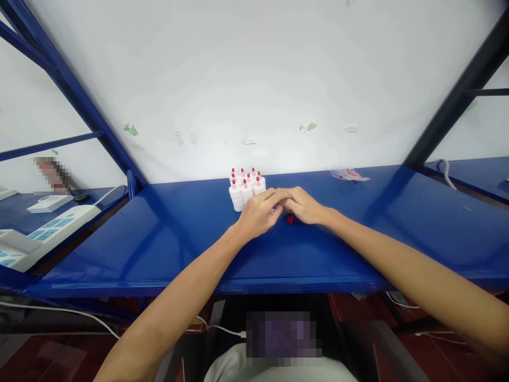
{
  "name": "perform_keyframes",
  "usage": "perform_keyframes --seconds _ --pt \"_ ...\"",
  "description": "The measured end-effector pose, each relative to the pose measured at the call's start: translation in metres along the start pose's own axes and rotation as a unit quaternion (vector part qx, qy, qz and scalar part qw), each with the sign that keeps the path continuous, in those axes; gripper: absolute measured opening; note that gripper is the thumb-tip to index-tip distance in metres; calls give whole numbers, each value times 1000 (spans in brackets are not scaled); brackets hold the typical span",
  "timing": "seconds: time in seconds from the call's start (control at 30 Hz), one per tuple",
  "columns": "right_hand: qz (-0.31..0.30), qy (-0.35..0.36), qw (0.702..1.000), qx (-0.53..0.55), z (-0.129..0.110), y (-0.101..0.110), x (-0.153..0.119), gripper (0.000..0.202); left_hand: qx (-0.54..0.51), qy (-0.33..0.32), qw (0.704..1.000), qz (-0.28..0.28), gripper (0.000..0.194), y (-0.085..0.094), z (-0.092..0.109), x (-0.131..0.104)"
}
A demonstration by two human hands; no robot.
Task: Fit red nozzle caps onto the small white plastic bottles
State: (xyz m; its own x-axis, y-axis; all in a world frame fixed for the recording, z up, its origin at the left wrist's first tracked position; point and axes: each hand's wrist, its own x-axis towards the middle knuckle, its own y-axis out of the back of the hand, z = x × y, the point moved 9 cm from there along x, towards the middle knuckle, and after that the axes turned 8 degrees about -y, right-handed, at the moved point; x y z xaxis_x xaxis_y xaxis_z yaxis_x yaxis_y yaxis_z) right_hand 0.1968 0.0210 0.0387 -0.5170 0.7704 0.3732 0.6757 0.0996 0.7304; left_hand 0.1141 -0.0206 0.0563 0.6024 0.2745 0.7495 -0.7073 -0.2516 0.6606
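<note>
White bottles with red tips (246, 190) stand grouped upright on the blue table (191, 233), near the wall. My left hand (261, 212) is just right of and in front of them, its fingers bent and meeting those of my right hand (300, 206). The fingers of both hands are curled together, and whatever lies between them is hidden. Small red pieces (290, 218) rest on the table just below my right hand.
A clear plastic bag with red items (349, 174) lies at the back right. White power strips (51, 233) sit at the far left, beyond a blue metal frame (85, 101). A dark post (449, 95) rises at the right.
</note>
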Motion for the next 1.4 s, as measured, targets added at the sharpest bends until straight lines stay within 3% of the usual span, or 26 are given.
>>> perform_keyframes --seconds 0.33,0.67,0.83,0.97,1.13,1.27,1.4 --pt "-6 -1 1000 -17 -6 0 -1 28 -30 15 999 -14 25 -7 -4 -2" --pt "0 8 1000 -22 -8 1 0 7 -42 21 998 -32 23 -9 -1 0" --pt "21 35 999 23 -12 5 -1 9 -40 24 999 -19 26 -6 -1 0" --pt "36 3 998 43 1 11 -1 24 -18 59 997 46 20 7 -12 -1" --pt "65 -67 995 17 29 17 4 26 42 166 975 138 12 30 -40 -9" --pt "56 -114 991 -38 45 15 9 22 65 196 968 141 11 36 -48 -12" --pt "70 -129 989 34 52 17 10 34 66 178 976 109 12 29 -45 -10"
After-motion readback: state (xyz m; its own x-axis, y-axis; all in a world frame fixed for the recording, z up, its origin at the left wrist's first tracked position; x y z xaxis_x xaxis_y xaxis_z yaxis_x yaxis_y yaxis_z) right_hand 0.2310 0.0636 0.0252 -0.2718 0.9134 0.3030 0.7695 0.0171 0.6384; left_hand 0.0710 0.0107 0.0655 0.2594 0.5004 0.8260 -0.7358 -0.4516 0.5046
